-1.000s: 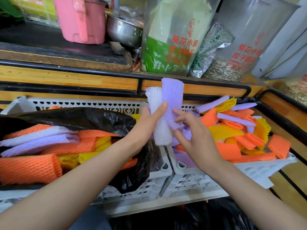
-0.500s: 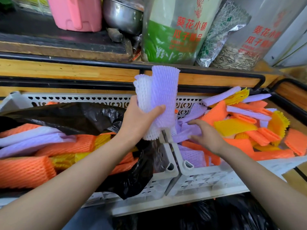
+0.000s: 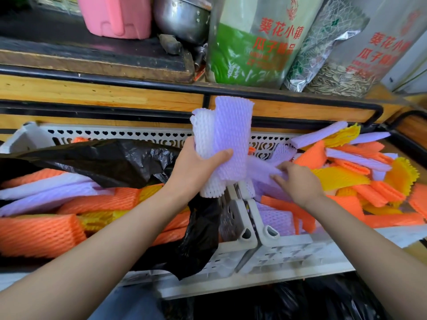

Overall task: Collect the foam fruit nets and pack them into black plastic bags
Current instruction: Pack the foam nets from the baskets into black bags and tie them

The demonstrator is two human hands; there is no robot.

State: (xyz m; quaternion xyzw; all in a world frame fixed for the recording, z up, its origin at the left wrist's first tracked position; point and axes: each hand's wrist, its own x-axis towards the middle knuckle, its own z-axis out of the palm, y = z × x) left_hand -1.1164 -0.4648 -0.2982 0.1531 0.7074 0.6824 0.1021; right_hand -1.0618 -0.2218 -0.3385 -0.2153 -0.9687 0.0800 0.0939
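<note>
My left hand [image 3: 196, 167] grips an upright bundle of purple and white foam nets [image 3: 227, 135] above the seam between two white crates. My right hand [image 3: 298, 181] pinches another purple net [image 3: 263, 169] lying in the right crate [image 3: 300, 248], just right of the bundle. That crate holds a loose pile of orange, yellow and purple nets [image 3: 360, 176]. The left crate [image 3: 111, 132] is lined with a black plastic bag [image 3: 104, 158] that holds several orange, purple and yellow nets [image 3: 69, 202].
A wooden shelf with a black rail [image 3: 277, 93] runs behind the crates. On it stand a pink bucket [image 3: 115, 15], a metal pot [image 3: 182, 17] and bags of sunflower seeds [image 3: 256, 40]. More black plastic [image 3: 300, 301] lies below the crates' front edge.
My right hand left the bundle, reached down into the right crate and took hold of a purple net there. My left hand kept the bundle and raised it slightly.
</note>
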